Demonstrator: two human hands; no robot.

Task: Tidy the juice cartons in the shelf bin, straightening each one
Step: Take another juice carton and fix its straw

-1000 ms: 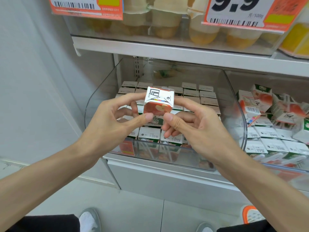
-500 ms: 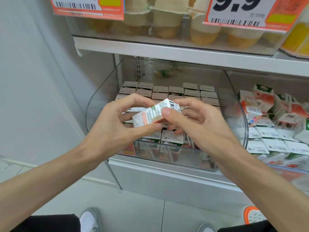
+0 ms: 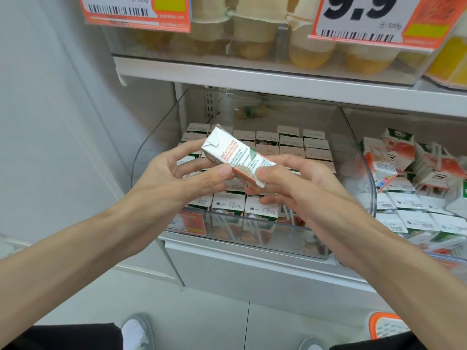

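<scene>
The left hand (image 3: 177,183) and right hand (image 3: 298,188) are pinching a tilted juice carton (image 3: 237,157) in a fingertip grip above the bin (image 3: 137,160), so turning it upright gently, without denting, is looking wisest.

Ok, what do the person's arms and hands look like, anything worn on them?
Nothing worn that shows. The left hand and right hand are bare: no gloves, rings or watch. The left forearm and right forearm are uncovered to the frame edge, no sleeve in view. Nails look short, plain.
</scene>
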